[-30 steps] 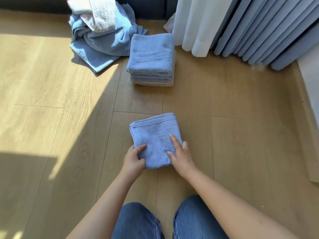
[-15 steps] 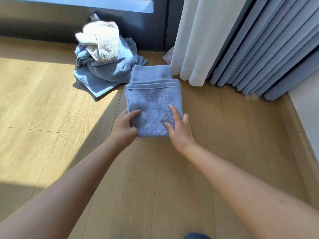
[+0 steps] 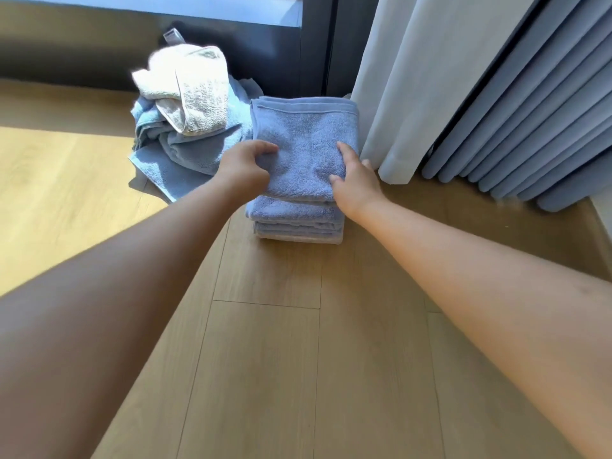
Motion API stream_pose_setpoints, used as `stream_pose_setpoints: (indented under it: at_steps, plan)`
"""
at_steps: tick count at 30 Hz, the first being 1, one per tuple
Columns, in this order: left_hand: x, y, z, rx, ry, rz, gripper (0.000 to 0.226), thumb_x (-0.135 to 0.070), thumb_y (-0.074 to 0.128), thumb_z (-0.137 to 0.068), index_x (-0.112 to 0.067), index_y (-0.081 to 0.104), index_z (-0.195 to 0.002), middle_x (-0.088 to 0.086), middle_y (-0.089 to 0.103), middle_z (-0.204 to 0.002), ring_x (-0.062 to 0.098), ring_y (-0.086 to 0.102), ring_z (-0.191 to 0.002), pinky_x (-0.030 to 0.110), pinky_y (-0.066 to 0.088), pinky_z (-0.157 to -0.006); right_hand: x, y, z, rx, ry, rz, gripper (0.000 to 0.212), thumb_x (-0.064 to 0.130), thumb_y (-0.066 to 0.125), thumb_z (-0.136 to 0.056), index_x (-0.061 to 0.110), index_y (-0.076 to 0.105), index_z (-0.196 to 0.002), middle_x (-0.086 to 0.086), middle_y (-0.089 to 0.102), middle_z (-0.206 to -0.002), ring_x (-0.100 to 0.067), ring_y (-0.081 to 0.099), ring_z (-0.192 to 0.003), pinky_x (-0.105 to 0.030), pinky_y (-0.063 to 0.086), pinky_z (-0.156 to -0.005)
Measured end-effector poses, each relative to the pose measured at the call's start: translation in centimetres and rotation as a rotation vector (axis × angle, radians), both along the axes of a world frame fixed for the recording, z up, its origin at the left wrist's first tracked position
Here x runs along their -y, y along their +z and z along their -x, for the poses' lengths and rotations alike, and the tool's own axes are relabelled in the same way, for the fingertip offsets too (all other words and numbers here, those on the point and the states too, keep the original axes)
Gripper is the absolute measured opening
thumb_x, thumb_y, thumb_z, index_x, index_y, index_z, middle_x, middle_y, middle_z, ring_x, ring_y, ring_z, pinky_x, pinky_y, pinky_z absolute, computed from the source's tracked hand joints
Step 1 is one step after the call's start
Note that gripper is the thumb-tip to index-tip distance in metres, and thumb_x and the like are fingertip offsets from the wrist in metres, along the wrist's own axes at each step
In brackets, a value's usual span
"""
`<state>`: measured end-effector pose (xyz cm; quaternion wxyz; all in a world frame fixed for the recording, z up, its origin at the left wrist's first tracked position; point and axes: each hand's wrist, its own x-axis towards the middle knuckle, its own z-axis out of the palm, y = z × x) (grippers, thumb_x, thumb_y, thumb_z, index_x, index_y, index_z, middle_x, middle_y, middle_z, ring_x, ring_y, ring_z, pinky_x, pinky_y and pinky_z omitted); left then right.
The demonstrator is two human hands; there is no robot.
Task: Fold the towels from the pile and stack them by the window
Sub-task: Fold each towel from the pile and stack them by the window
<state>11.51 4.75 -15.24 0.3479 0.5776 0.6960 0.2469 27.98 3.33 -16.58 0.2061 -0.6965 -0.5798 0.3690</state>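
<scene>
While left grip and right grip clamp its near corners, the towel lies atop the stack, set slightly back; the pile sits nearer the left grip.

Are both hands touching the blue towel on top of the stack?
Touching. The head view shows the left hand gripping the folded blue towel at its left edge, and the right hand with thumb and forefinger lying on its right edge.
</scene>
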Motion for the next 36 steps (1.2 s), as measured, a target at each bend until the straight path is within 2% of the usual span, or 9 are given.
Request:
stream_pose_setpoints:
  at_steps: [3, 8, 11, 15, 20, 23, 28, 33, 36]
  plan:
    - [-0.9, -0.8, 0.4, 0.027, 0.025, 0.006, 0.063, 0.015, 0.034, -0.078, -0.019, 0.056, -0.126, 0.012, 0.051, -0.128, 0.029, 0.053, -0.110, 0.028, 0.047, -0.078, -0.9, -1.1, 0.2, -0.008, -0.005, -0.020, 0.055, 0.014, 0.038, -0.098, 0.030, 0.018, -0.146, -0.011, 0.027, -0.140, -0.024, 0.041, -0.118, -0.008, 0.023, -0.063]
    - [0.2, -4.7, 1.0, -0.034, -0.070, 0.256, 0.066, 0.006, 0.045, -0.084, -0.021, 0.031, -0.143, 0.008, 0.022, -0.150, 0.029, 0.040, -0.127, 0.027, 0.046, -0.081, -0.6, -4.1, -0.2, -0.094, -0.068, 0.145, 0.059, 0.021, 0.044, -0.096, 0.027, 0.016, -0.147, -0.007, 0.025, -0.148, -0.025, 0.036, -0.131, -0.029, 0.034, -0.105]
    - [2.1, -6.3, 0.8, 0.029, -0.065, 0.356, 0.068, 0.005, 0.045, -0.087, -0.026, 0.027, -0.144, 0.008, 0.029, -0.145, 0.023, 0.046, -0.104, 0.023, 0.041, -0.074, -0.1, -4.7, -0.9, -0.183, -0.089, 0.173, 0.061, 0.012, 0.049, -0.094, 0.018, 0.019, -0.147, -0.006, 0.025, -0.151, -0.024, 0.034, -0.134, -0.039, 0.034, -0.110]
    - [2.2, -7.1, 1.5, 0.129, 0.057, 0.257, 0.062, 0.007, 0.042, -0.084, -0.023, 0.041, -0.138, 0.009, 0.046, -0.131, 0.019, 0.050, -0.072, 0.019, 0.042, -0.050, -0.6, -4.1, -1.0, -0.211, -0.076, 0.116, 0.061, 0.007, 0.050, -0.093, 0.014, 0.022, -0.146, -0.007, 0.027, -0.150, -0.023, 0.034, -0.134, -0.040, 0.035, -0.110]
    - [1.5, -6.7, 2.4, 0.146, 0.177, 0.057, 0.035, 0.000, 0.047, -0.086, -0.011, 0.061, -0.117, 0.014, 0.063, -0.108, 0.022, 0.057, -0.087, 0.035, 0.051, -0.086, -0.8, -4.1, -0.8, -0.191, -0.086, 0.031, 0.055, 0.011, 0.047, -0.095, 0.010, 0.025, -0.145, -0.007, 0.029, -0.151, -0.019, 0.031, -0.137, -0.029, 0.025, -0.114]
    - [1.3, -6.4, 2.3, 0.128, 0.266, -0.036, 0.027, -0.001, 0.044, -0.088, -0.005, 0.066, -0.102, 0.008, 0.063, -0.079, 0.020, 0.062, -0.072, 0.033, 0.049, -0.076, -0.6, -4.6, -1.0, -0.154, -0.086, 0.027, 0.054, 0.013, 0.045, -0.096, 0.008, 0.024, -0.145, -0.007, 0.029, -0.151, -0.019, 0.031, -0.138, -0.026, 0.024, -0.113]
    - [2.0, -6.6, 1.8, 0.110, 0.192, 0.040, 0.048, -0.001, 0.046, -0.081, -0.017, 0.052, -0.125, 0.007, 0.060, -0.099, 0.024, 0.061, -0.088, 0.033, 0.051, -0.080, -0.2, -5.3, -1.1, -0.090, -0.050, 0.086, 0.063, 0.026, 0.048, -0.093, 0.019, 0.017, -0.148, -0.004, 0.026, -0.151, -0.020, 0.028, -0.138, -0.031, 0.025, -0.113]
    - [2.1, -5.5, 1.0, 0.108, 0.131, -0.042, 0.041, -0.001, 0.048, -0.081, -0.013, 0.063, -0.117, 0.004, 0.058, -0.092, 0.007, 0.050, -0.062, 0.009, 0.040, -0.059, 0.9, -5.6, -1.3, 0.149, 0.126, 0.095, 0.074, 0.028, 0.053, -0.089, 0.033, 0.008, -0.147, -0.003, 0.014, -0.152, -0.025, 0.021, -0.136, -0.034, 0.026, -0.110]
    - [2.1, -4.8, 1.0, -0.110, 0.005, -0.232, 0.042, 0.002, 0.048, -0.081, -0.006, 0.060, -0.120, 0.010, 0.061, -0.114, 0.023, 0.058, -0.100, 0.019, 0.040, -0.086, 1.0, -5.9, -1.6, 0.272, 0.140, 0.047, 0.065, 0.028, 0.042, -0.094, 0.031, 0.006, -0.148, -0.004, 0.019, -0.150, -0.027, 0.026, -0.131, -0.037, 0.027, -0.108]
